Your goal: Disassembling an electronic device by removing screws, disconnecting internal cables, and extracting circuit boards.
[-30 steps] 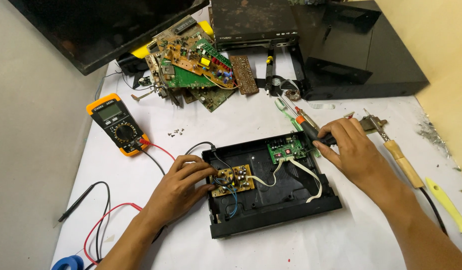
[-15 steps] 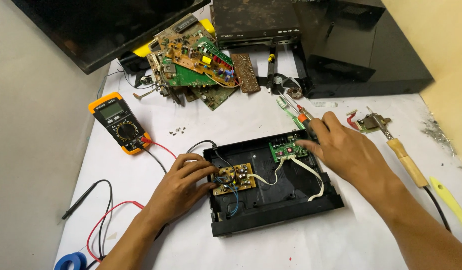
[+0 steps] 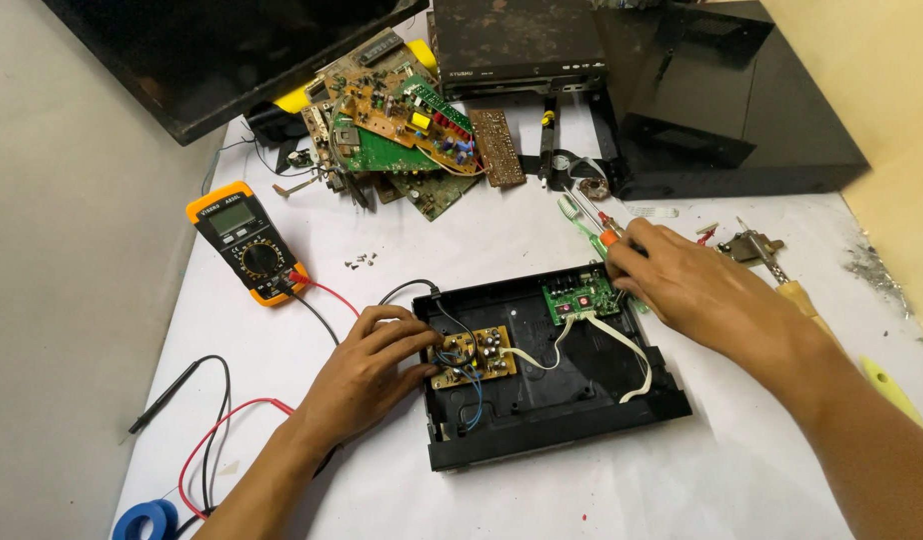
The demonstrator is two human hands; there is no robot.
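I see open black plastic chassis (image 3: pixel 542 440) | left hand (image 3: pixel 367 375) fingers curled on tan board (image 3: pixel 474 355) | right hand (image 3: pixel 687 285) half-closed over green board (image 3: pixel 580 298), hold unclear

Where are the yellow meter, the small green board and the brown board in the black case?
yellow meter (image 3: pixel 244 240), head view, its dial.
green board (image 3: pixel 579 298), head view, its middle.
brown board (image 3: pixel 474 356), head view, its middle.
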